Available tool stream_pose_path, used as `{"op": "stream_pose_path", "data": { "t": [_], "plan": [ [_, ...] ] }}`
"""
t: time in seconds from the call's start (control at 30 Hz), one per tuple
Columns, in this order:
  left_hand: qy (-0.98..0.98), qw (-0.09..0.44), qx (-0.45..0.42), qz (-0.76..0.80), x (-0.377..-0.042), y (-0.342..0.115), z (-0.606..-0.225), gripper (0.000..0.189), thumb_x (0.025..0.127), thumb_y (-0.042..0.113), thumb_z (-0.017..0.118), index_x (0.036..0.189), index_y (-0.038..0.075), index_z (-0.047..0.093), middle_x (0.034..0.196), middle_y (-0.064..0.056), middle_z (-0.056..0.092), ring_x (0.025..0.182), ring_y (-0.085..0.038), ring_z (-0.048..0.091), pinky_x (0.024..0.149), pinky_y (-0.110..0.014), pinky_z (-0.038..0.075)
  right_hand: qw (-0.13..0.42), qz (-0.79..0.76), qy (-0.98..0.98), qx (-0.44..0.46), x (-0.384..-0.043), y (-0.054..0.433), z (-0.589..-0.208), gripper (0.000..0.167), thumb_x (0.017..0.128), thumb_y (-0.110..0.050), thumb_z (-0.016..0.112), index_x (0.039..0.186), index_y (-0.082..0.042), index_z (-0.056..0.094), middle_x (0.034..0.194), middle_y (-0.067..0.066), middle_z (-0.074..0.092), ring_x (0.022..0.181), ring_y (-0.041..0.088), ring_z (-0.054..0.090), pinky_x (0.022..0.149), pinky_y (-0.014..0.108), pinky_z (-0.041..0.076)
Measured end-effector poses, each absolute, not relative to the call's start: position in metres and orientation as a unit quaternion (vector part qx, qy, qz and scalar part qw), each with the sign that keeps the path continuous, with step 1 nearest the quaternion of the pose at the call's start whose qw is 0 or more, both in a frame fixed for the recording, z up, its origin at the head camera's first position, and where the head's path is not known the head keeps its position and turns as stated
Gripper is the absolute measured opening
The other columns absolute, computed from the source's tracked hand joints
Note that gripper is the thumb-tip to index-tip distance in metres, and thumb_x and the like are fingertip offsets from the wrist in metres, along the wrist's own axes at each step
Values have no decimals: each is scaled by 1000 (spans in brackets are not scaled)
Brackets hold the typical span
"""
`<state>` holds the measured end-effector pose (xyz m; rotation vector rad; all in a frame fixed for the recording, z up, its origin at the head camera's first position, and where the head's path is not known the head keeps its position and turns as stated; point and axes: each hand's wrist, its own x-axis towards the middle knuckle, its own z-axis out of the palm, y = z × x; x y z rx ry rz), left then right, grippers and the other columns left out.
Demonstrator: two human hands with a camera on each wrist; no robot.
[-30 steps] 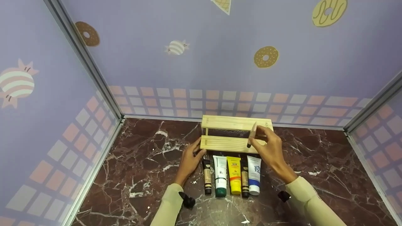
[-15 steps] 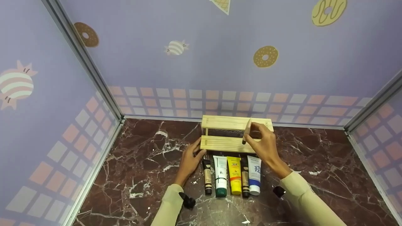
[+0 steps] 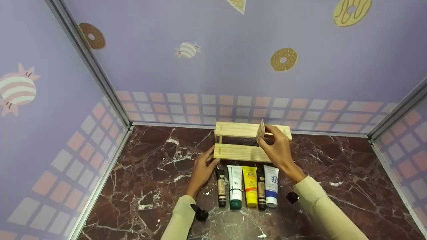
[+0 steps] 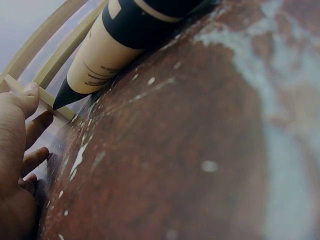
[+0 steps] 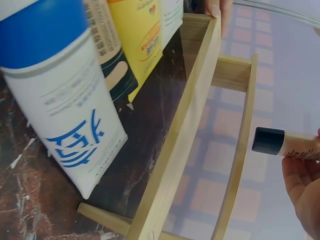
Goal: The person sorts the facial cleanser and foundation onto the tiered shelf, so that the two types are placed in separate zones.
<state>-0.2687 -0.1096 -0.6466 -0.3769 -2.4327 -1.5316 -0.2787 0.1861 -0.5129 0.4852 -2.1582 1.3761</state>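
Observation:
My right hand [image 3: 279,148] pinches a small beige tube with a dark cap [image 3: 261,128], raised above the wooden rack [image 3: 238,152]. In the right wrist view, the tube's black cap [image 5: 268,140] points away from the fingers, above the open gap of the frame. My left hand [image 3: 201,168] holds the rack's front left corner; the left wrist view has its thumb [image 4: 31,95] against the wooden end. Lined up in front of the rack are a black-and-beige tube [image 3: 221,188], a white-and-green tube [image 3: 235,186], a yellow tube [image 3: 250,186], another black-and-beige tube [image 3: 261,190] and a white-and-blue tube [image 3: 271,186].
The rack stands near the back wall [image 3: 186,73] on a dark red marbled tabletop [image 3: 150,186]. A side wall [image 3: 50,133] rises at the left, with another at the right [image 3: 410,133]. Black wrist cameras sit at both sleeves.
My right hand has moved left and slightly back over the rack, and the tube in it has turned more upright. The left hand and the row of tubes stay put.

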Motion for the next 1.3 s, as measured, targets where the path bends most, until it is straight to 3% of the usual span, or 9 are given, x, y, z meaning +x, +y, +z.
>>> {"op": "stream_pose_path", "data": {
  "t": [0.1, 0.3, 0.47, 0.8, 1.13, 1.3],
  "plan": [
    [-833, 121, -128, -525, -269, -109, -647, 65, 105, 26, 77, 161, 1, 53, 140, -20, 72, 145, -44, 56, 133, -62, 23, 252, 512, -800, 188, -284, 187, -512, 42, 93, 15, 77, 135, 10, 71, 125, 24, 75, 116, 38, 75, 95, 41, 65],
    [-832, 115, -114, -530, -267, -108, -645, 66, 105, 27, 78, 161, 4, 55, 151, -25, 63, 142, -44, 57, 126, -64, 36, 245, 531, -783, 214, -294, 188, -510, 41, 97, 12, 76, 137, 6, 73, 131, 22, 75, 122, 36, 73, 101, 31, 62],
    [-833, 117, -113, -529, -266, -107, -644, 65, 104, 27, 79, 161, 5, 56, 150, -26, 63, 141, -44, 59, 123, -64, 40, 225, 561, -769, 207, -298, 184, -508, 41, 96, 15, 76, 136, 6, 74, 131, 23, 76, 123, 36, 72, 104, 33, 60],
    [-837, 119, -113, -522, -270, -109, -647, 65, 105, 31, 77, 161, 5, 56, 147, -23, 67, 143, -43, 57, 128, -63, 33, 142, 644, -736, 156, -307, 176, -492, 38, 97, 12, 74, 135, 12, 69, 132, 30, 73, 123, 45, 72, 103, 35, 62],
    [-839, 121, -111, -519, -269, -108, -647, 65, 105, 32, 77, 161, 6, 56, 147, -23, 67, 142, -43, 58, 125, -63, 37, 121, 678, -712, 142, -330, 171, -488, 33, 97, 14, 75, 129, 14, 68, 128, 31, 74, 115, 21, 75, 106, 34, 60],
    [-835, 122, -112, -524, -268, -107, -646, 65, 105, 31, 78, 161, 5, 56, 148, -22, 67, 141, -43, 59, 124, -64, 39, 104, 682, -711, 137, -339, 172, -489, 35, 96, 10, 79, 129, 12, 70, 127, 28, 74, 112, 18, 74, 102, 30, 61]
  ]
}}
